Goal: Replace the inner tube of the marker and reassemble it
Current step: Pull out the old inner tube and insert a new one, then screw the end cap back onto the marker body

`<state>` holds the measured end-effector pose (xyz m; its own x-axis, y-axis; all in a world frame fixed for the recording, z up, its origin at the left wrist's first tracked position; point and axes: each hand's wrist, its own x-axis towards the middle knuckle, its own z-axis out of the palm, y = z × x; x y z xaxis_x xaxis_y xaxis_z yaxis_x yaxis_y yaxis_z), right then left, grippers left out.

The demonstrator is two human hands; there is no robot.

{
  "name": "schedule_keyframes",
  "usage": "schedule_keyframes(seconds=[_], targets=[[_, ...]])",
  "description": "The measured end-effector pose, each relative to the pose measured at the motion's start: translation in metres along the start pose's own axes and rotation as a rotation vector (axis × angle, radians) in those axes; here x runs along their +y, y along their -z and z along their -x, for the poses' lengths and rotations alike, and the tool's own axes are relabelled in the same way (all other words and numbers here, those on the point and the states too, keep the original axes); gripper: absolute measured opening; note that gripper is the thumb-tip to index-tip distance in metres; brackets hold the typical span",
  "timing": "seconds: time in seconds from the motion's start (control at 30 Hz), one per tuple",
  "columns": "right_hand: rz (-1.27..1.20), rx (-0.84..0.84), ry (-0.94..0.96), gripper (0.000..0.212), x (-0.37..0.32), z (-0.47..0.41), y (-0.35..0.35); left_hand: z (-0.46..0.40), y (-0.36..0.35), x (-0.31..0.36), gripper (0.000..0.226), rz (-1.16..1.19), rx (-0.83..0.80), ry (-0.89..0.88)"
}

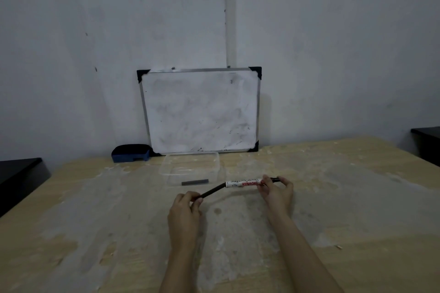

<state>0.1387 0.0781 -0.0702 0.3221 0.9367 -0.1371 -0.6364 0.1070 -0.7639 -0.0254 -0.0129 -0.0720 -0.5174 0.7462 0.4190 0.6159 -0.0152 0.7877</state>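
Note:
The marker body (242, 183), white with red and black print, is held level above the table. My right hand (276, 191) grips its right end, where the black tip end (275, 179) sticks out past my fingers. A thin black inner tube (213, 191) pokes out of the body's left end, slanting down to the left. My left hand (187, 207) pinches the tube's free end. A second dark tube (194, 182) lies in a clear plastic container (215, 162) just behind the marker.
A small whiteboard (201, 110) leans on the wall at the back of the worn wooden table (333, 197). A blue eraser (131, 153) sits to its left. Dark furniture stands past the table at the left edge (19, 173) and right edge (426, 145).

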Motion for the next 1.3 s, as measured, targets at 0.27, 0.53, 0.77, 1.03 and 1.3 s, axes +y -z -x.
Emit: schedule_keyframes(seconds=[0.27,0.53,0.77,1.03,1.3], targets=[[-0.030,-0.030,-0.019,0.036,-0.002,0.001,-0.001,-0.003,0.005,0.000,0.012,-0.008,0.005,-0.052],[-0.030,-0.070,-0.027,0.036,-0.005,0.003,-0.002,-0.008,0.009,0.001,0.010,-0.027,-0.015,-0.134],[0.046,-0.139,-0.057,0.037,-0.005,0.010,-0.006,-0.010,0.005,0.003,0.014,-0.050,-0.028,-0.165],[0.008,-0.329,-0.340,0.006,-0.003,0.013,-0.010,-0.019,-0.001,0.037,0.020,0.386,-0.009,0.004],[-0.207,-0.335,-0.524,0.035,-0.004,0.013,-0.011,-0.039,-0.009,0.065,0.028,0.432,0.002,-0.051]])
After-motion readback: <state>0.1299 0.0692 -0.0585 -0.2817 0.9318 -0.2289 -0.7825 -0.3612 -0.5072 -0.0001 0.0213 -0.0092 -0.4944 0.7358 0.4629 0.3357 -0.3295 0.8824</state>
